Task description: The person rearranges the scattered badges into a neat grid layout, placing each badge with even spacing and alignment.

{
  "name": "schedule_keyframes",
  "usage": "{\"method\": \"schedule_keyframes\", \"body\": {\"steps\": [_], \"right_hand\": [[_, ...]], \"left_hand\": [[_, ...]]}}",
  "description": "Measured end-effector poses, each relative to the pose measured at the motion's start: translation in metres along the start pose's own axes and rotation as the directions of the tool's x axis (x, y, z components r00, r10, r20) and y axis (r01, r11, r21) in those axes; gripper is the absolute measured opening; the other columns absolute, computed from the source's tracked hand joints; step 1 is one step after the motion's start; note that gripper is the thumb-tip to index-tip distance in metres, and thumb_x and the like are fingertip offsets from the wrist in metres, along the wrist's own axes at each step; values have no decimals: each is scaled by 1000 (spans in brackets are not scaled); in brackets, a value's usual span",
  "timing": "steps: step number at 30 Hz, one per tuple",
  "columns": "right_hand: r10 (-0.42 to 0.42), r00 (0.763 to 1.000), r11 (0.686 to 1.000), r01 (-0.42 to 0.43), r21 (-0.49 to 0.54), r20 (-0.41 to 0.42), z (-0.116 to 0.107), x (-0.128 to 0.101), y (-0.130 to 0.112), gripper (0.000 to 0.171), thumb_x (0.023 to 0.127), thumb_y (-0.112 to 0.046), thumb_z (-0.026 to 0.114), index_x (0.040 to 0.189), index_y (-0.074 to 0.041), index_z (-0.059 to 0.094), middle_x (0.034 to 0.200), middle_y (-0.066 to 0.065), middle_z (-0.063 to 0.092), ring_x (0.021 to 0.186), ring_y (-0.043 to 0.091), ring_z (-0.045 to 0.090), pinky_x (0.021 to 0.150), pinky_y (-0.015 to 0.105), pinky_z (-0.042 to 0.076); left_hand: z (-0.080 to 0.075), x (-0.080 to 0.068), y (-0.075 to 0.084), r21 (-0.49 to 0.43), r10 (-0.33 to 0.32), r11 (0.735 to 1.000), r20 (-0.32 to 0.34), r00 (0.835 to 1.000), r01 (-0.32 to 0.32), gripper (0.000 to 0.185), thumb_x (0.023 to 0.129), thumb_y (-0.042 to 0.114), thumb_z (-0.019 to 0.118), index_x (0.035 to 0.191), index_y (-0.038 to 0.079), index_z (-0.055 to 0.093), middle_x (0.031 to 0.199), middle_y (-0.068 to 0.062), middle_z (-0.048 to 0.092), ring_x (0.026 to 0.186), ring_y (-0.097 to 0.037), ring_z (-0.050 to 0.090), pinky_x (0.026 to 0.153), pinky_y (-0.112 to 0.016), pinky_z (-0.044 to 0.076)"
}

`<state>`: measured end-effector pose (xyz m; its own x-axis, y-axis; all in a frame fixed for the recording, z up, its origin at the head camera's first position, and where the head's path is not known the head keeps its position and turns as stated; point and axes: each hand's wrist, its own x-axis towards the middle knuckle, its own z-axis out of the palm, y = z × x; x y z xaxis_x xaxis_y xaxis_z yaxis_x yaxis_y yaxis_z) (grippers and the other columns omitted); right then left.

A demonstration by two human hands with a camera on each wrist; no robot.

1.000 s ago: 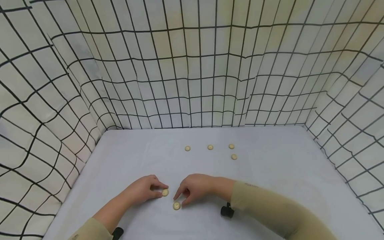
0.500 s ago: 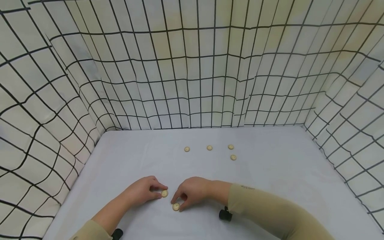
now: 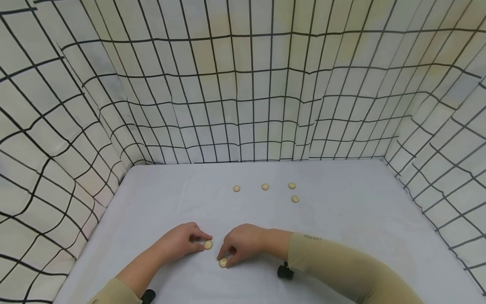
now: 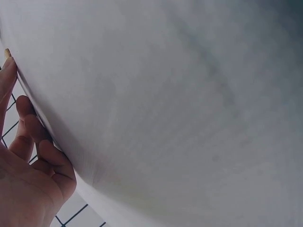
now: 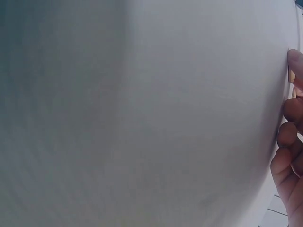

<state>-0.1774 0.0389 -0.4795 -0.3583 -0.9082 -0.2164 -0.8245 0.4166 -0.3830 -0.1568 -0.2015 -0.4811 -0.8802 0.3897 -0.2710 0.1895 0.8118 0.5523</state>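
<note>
Both hands low on the white desk [image 3: 341, 219], near the front edge. Left hand [image 3: 178, 241] resting knuckles-up, grip of thumb and forefinger pinched on a cream button [image 3: 208, 244], kept flat on the cloth, probably so as to slide rather than lift. Right hand [image 3: 243, 242] curled beside it, fingertips closed on a second button [image 3: 223, 262] just nearer the front; buttons close but apart. Four more buttons farther back, well apart from the hands: three in a row [image 3: 265, 186] and one [image 3: 295, 199] under the rightmost, evenly spaced as if laid out on purpose. Wrist views mostly blurred cloth. Gridded curtain [image 3: 243, 93] around the desk.
</note>
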Motion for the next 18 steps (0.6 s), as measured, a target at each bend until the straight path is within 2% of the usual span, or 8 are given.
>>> {"method": "schedule_keyframes", "body": {"steps": [9,18], "right_hand": [[-41,999,998,40,-46,-12,-2,-2,1,23,91,-39,73,113,-34,76,73,-24,57,64,-7,45,62,12,36],[-21,998,999,18,-48,-56,-5,-9,11,22,91,-38,72,112,-33,76,71,-23,56,64,-7,45,63,12,36]], "left_hand": [[0,2,-2,8,14,1000,4,1000,-14,28,80,25,82,107,34,78,88,15,57,81,-7,52,74,-29,43],[0,1,-2,0,11,1000,16,1000,-11,27,80,26,82,106,34,78,88,14,58,80,-9,51,72,-29,43]]}}
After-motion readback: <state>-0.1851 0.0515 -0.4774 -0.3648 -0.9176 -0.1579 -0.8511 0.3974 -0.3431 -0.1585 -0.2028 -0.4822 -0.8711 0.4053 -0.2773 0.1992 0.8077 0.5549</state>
